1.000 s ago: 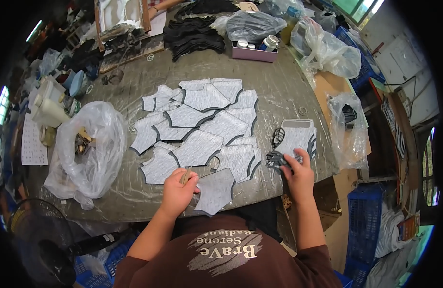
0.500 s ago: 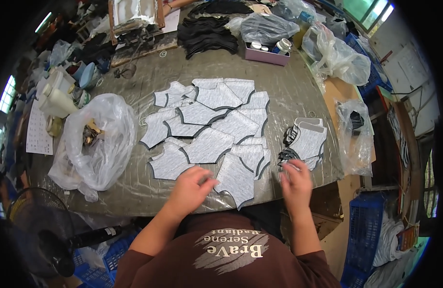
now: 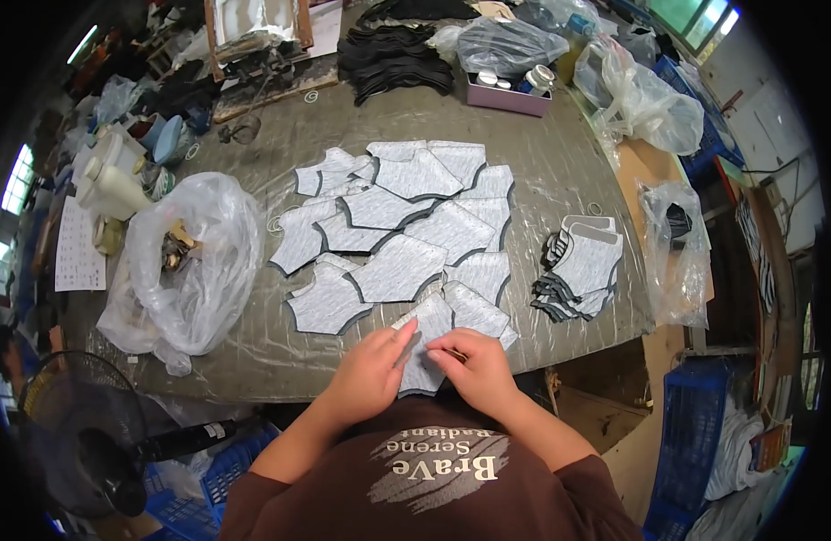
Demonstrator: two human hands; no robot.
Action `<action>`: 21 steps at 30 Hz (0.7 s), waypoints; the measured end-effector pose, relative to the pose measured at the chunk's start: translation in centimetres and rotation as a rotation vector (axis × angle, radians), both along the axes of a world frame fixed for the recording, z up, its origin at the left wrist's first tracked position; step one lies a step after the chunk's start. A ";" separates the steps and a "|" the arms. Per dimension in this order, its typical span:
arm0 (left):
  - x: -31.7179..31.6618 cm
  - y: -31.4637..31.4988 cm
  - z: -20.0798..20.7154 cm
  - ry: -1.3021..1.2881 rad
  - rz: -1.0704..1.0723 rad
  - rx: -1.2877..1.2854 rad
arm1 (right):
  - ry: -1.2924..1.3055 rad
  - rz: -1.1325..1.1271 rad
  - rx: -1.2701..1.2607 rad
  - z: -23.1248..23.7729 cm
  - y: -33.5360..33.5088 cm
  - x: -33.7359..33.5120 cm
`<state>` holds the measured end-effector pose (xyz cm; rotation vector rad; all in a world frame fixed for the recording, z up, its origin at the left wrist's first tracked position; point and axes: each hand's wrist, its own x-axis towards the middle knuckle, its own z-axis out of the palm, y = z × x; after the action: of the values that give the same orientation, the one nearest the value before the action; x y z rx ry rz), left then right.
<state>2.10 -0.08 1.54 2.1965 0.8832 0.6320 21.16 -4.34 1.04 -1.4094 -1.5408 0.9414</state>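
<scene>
R hand [image 3: 477, 365] is no longer sitting next to the RH stack [image 3: 589, 266] as it was ½ s ago; it's now working right by L hand [image 3: 366, 374], both over one grey piece [image 3: 421, 377]. Stack itself is staying put on the R side of the worktop [image 3: 262, 365].

Grey piece is lying at the near edge of the worktop, directly in front of the person, its upper end overlapping the spread. L hand is laying its fingers on the piece's L side, fingers fairly straight; can't tell if it's gripping. R hand is curling closed, thumb + fingertips together over the piece. Thin brownish sliver [image 3: 457, 354] is showing at R fingertips, too small to ID or to say if gripped.

Other grey pcs [image 3: 402, 269] w/ dark edges are overlapping each other mid-worktop, beyond the hands. Clear plastic bag [image 3: 222, 307] w/ scraps is sitting to their L. Purple box [image 3: 508, 99] w/ white-capped bottles is standing at the far side, beside a black pile [image 3: 393, 59].
</scene>
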 end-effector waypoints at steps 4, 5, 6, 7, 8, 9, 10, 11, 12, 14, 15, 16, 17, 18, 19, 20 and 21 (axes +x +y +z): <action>0.7 -0.2 0.5 0.043 -0.005 0.108 | 0.446 0.025 -0.311 -0.6 0.3 -0.6; 0.7 -0.2 0.6 0.046 -0.004 0.108 | 0.449 0.027 -0.312 -0.5 0.3 -0.6; 0.7 -0.2 0.8 0.083 -0.023 0.125 | 0.499 0.034 -0.344 -0.4 0.3 -0.5; 0.7 -0.1 0.9 0.119 -0.043 0.142 | 0.550 0.040 -0.375 -0.2 0.3 -0.4; 0.6 -0.1 0.9 0.119 -0.042 0.141 | 0.550 0.041 -0.377 -0.2 0.3 -0.3; 0.6 -0.1 0.7 0.097 -0.051 0.122 | 0.562 0.052 -0.392 -0.2 0.3 -0.2; 0.6 -0.1 0.5 0.074 -0.060 0.104 | 0.576 0.062 -0.407 -0.2 0.3 -0.1; 0.5 -0.2 0.1 0.075 -0.059 0.104 | 0.577 0.063 -0.407 0.0 0.4 -0.1; 0.5 -0.2 -0.4 -0.005 -0.069 0.018 | 0.623 0.075 -0.431 0.4 0.4 -0.1; 0.5 -0.3 -0.8 -0.085 -0.079 -0.069 | 0.670 0.087 -0.456 0.7 0.4 -0.1; 0.8 -0.3 -0.8 -0.161 -0.089 -0.116 | 0.664 0.078 -0.481 0.7 0.4 -0.1; 0.9 -0.3 -0.9 -0.237 -0.097 -0.164 | 0.658 0.069 -0.507 0.7 0.4 -0.1; 0.9 -0.3 -0.6 -0.235 -0.099 -0.164 | 0.659 0.067 -0.507 0.4 0.3 -0.3; 0.8 -0.4 0.0 -0.278 -0.097 -0.348 | 0.790 0.075 -0.457 -0.1 0.3 -0.5; 0.8 -0.4 0.3 -0.319 -0.093 -0.533 | 0.920 0.083 -0.405 -0.4 0.2 -0.7; 0.5 -0.5 0.0 -0.318 -0.088 -0.531 | 0.921 0.088 -0.406 -0.6 0.3 -0.6; 0.1 -0.6 -0.5 -0.452 0.011 -0.777 | 1.069 0.081 -0.428 -0.7 0.3 -0.4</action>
<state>2.15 -0.72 1.01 1.2887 0.7303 0.6190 20.80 -4.07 0.35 -0.8142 -0.5987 1.7605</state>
